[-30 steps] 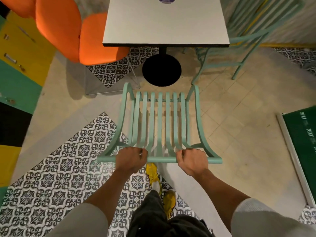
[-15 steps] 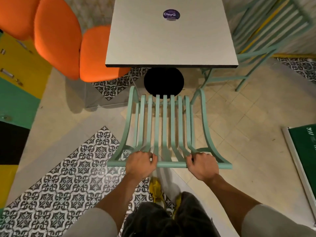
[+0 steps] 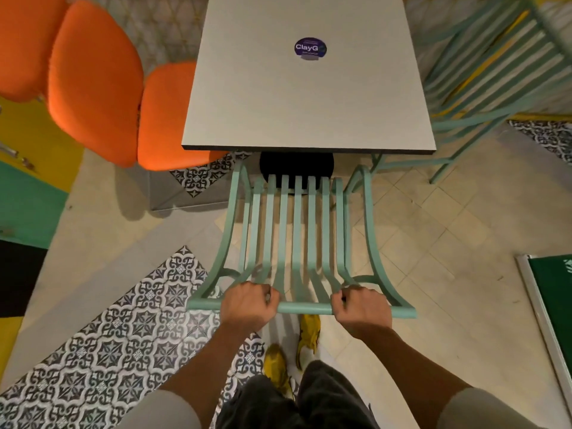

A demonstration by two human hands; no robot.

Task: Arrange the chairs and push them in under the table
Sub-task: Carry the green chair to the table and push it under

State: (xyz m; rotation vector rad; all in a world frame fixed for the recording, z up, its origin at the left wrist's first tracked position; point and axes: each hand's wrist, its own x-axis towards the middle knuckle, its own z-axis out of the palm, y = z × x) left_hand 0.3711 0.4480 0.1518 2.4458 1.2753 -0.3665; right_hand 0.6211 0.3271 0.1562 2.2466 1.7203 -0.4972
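Both your hands are gripping the mint chair [image 3: 297, 230] by its top rail, left hand [image 3: 247, 306] and right hand [image 3: 362, 308] clenched, its seat front reaching the table [image 3: 309, 97] near edge.

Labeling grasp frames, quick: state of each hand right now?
Left hand: closed on the chair top rail.
Right hand: closed on the same rail.

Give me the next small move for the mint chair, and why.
Probably keep pushing it straight forward. Both the left hand and right hand grip the mint chair top rail, and its seat front is only just meeting the table edge, not under it.
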